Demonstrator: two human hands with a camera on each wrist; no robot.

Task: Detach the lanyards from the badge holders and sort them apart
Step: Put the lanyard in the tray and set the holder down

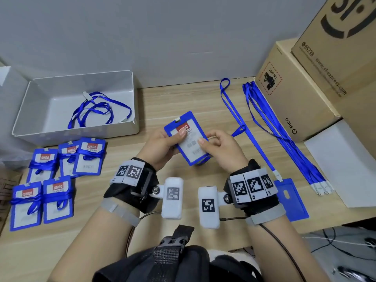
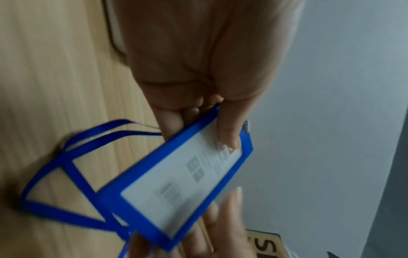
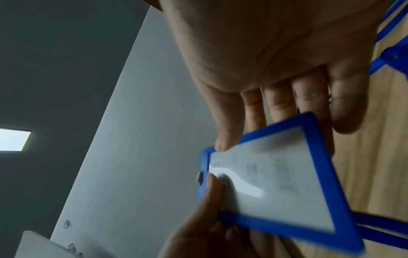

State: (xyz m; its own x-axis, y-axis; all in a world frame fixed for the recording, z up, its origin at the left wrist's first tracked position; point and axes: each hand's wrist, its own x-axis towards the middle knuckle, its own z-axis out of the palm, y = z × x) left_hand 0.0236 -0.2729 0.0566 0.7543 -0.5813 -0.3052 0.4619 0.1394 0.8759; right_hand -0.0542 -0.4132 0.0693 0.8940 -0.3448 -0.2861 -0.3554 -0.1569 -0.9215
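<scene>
A blue badge holder point(image 1: 188, 140) with a white card is held tilted above the middle of the wooden table point(image 1: 183, 102). My left hand point(image 1: 162, 148) grips its left edge, thumb on the front near the red label. My right hand point(image 1: 222, 149) pinches its right edge, thumb on the front and fingers behind. In the left wrist view the holder point(image 2: 176, 183) has its blue lanyard point(image 2: 55, 174) hanging in loops beneath it onto the table. The right wrist view shows the holder point(image 3: 276, 183) with a small clip at its top edge.
A white bin point(image 1: 30, 123) at the back left holds one loose lanyard point(image 1: 97, 110). Several lanyard-wrapped holders point(image 1: 61, 174) lie at the front left. At the right lie a bundle of straight lanyards point(image 1: 270, 123), an outstretched lanyard clipped to a holder point(image 1: 291, 200), cardboard boxes point(image 1: 295, 94) and a white box point(image 1: 345, 163).
</scene>
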